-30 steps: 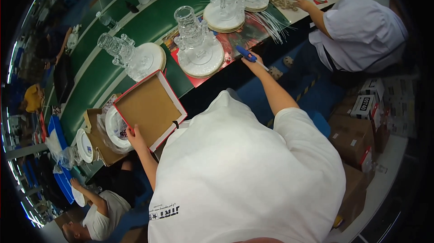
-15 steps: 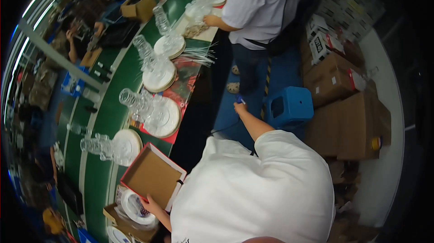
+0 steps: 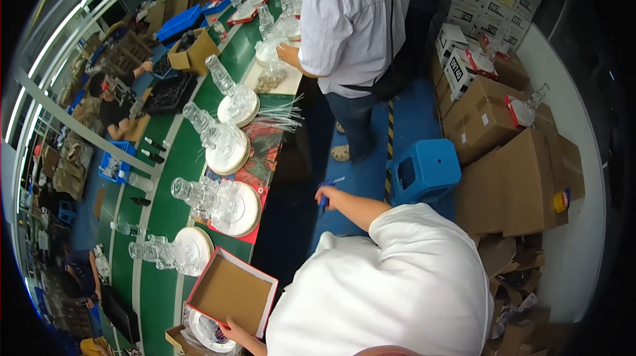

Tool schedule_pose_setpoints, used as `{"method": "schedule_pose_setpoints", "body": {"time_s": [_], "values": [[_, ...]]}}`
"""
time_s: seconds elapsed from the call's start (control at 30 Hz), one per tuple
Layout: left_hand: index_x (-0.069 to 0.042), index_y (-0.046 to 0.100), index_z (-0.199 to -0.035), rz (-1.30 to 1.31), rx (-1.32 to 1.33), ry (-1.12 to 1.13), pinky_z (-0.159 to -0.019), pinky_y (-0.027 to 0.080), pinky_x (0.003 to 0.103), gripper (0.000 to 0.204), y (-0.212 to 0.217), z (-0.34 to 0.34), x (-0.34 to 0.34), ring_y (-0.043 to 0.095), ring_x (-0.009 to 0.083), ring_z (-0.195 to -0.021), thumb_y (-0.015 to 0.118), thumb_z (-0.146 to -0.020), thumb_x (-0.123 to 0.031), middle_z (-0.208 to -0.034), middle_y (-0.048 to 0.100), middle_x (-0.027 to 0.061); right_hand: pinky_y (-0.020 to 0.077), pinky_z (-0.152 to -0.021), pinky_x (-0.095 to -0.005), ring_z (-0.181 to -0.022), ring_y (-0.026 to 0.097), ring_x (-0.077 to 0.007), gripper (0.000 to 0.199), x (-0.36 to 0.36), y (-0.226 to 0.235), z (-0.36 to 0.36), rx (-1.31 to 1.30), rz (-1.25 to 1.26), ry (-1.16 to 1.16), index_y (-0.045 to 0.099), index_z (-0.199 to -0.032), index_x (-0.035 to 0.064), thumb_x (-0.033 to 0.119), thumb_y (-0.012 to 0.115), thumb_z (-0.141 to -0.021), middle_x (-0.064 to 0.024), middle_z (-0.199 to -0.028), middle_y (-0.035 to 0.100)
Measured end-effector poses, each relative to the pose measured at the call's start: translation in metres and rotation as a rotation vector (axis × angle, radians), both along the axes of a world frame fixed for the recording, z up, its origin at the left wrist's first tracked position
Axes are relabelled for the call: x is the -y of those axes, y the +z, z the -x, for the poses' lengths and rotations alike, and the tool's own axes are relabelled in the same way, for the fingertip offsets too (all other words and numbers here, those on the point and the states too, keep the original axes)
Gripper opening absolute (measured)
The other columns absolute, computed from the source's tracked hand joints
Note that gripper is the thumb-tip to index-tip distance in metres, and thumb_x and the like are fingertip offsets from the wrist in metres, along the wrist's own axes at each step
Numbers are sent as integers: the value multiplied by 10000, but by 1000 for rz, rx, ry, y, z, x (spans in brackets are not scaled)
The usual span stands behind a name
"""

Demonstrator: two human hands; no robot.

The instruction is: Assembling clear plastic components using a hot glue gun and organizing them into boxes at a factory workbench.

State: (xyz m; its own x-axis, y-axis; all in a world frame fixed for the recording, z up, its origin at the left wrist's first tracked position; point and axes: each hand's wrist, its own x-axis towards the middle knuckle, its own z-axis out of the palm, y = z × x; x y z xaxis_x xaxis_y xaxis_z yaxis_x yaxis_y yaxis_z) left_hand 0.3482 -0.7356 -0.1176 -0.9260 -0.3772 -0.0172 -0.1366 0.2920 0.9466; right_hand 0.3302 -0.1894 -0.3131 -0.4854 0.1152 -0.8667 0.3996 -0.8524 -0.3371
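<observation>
My left hand (image 3: 233,331) grips the near edge of a shallow open box (image 3: 232,292) with a red and white rim and a brown inside, tilted at the bench's edge. Held out over the floor, my right hand (image 3: 326,195) is closed round a small blue hand tool (image 3: 323,203) with a thin tip; its exact kind is unclear. Past the box, a clear glass vessel (image 3: 151,252) lies against a round white base (image 3: 193,250). Below the box sits a white ring-shaped piece (image 3: 207,331) in plastic, partly hidden.
Several similar glass pieces on white bases line the green bench (image 3: 162,207). A bundle of thin white strips (image 3: 281,115) overhangs its edge. A person in a pale shirt (image 3: 354,24) stands ahead. To the right are a blue stool (image 3: 427,172) and stacked cartons (image 3: 487,114).
My right hand has drawn back left and nearer with the blue tool. The scene has shifted lower in view; my left hand still holds the box.
</observation>
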Motion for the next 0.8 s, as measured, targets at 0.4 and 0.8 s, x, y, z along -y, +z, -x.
{"method": "schedule_pose_setpoints", "body": {"time_s": [0.4, 0.8], "values": [[-10, 384, -1334, 148, 77, 147, -957, 398, 396, 524, 62, -43, -90, 465, 351, -1134, 515, -839, -124, -1299, 441, 213, 440, -448, -279, -462, 518, -126, 169, 7, 32, -3, 7, -57, -396, 577, -793, 98, 218, 693, -767, -64, -657, 618], [-38, 332, -1356, -183, -90, 128, -940, 386, 428, 588, 31, -53, -93, 421, 329, -1139, 523, -803, -95, -1315, 400, 214, 453, -469, -298, -484, 558, -144, 108, 31, 44, -43, -121, -809, 262, 594, -720, 92, 150, 680, -749, -44, -592, 590]]}}
